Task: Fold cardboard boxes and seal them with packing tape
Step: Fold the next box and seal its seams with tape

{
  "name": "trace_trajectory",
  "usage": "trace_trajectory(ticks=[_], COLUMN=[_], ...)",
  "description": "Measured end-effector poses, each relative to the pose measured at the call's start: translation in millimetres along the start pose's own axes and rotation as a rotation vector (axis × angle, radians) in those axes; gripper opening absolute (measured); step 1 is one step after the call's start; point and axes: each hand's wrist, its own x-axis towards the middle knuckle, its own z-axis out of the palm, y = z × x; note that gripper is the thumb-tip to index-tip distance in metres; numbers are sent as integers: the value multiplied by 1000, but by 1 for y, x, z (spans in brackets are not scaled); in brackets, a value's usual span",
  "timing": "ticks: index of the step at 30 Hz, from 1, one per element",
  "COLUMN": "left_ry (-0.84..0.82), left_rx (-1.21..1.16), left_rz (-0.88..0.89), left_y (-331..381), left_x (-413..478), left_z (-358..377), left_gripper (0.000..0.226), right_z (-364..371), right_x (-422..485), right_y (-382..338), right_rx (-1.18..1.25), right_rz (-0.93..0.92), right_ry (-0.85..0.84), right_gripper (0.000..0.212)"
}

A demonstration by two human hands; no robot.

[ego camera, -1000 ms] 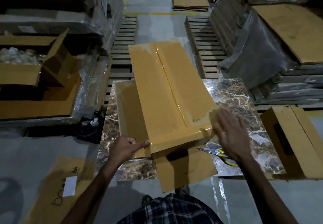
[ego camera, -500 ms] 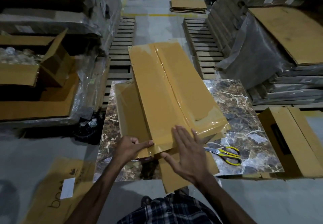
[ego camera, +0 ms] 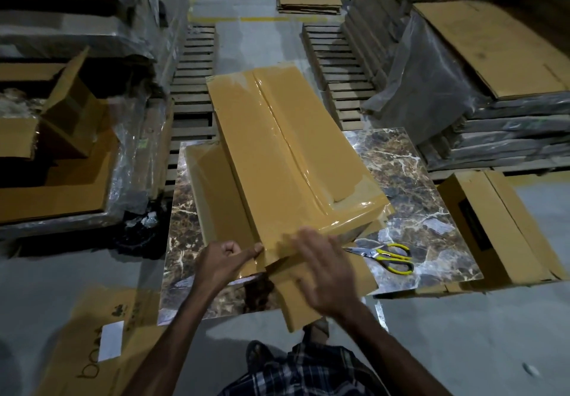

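Observation:
A long brown cardboard box (ego camera: 277, 155) lies tilted on the marble-patterned table (ego camera: 410, 185), its top seam covered by shiny clear tape running lengthwise and across the near end. My left hand (ego camera: 223, 261) has curled fingers and its thumb pinches the box's near left corner. My right hand (ego camera: 324, 269) lies flat with straight fingers on the taped near end, blurred by motion. A loose flap (ego camera: 311, 300) hangs off the table's front edge below my hands.
Yellow-handled scissors (ego camera: 385, 256) lie on the table right of my hands. A brown box (ego camera: 496, 226) sits at the right. An open box (ego camera: 46, 117) stands at the left, flat cardboard (ego camera: 95, 343) lies on the floor, wooden pallets (ego camera: 191, 87) and wrapped stacks behind.
My right hand has slid leftward along the box's near end, from the right corner to just beside my left hand. My left hand kept its hold on the corner.

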Motion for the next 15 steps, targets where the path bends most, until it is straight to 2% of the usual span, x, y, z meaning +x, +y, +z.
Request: trace_trajectory(ticks=[2, 3, 4, 6, 8, 9, 11, 12, 13, 15], left_ry=[3, 5, 6, 4, -19, -45, -90, -111, -131, -167], left_rx=[-8, -29, -50, -84, -103, -99, -91, -89, -88, -68], left_rz=[13, 22, 30, 38, 51, 60, 84, 97, 107, 136], left_y=[-4, -5, -5, -3, -1, 0, 1, 1, 1, 0], left_x=[1, 1, -1, -5, -10, -12, -15, -16, -16, -15], left_z=[-2, -2, -3, -5, -8, -10, -15, -16, -18, -19], left_gripper=[57, 56, 56, 50, 41, 43, 37, 28, 23, 23], right_z=[-17, -25, -31, -33, -29, -25, -19, -15, -14, -8], right_x=[-21, -30, -41, -61, -86, -97, -114, -118, -122, -129], right_y=[39, 62, 87, 136, 182, 200, 230, 240, 242, 241], right_rx=[-1, -27, -56, -147, -213, -222, -454, -489, -457, -359], right_rz=[324, 511, 679, 884, 929, 924, 772, 694, 708, 751], right_ry=[275, 329, 294, 15, -306, -427, -634, -698, -718, -655], right_gripper=[41, 35, 32, 43, 65, 68, 50, 41, 43, 65])
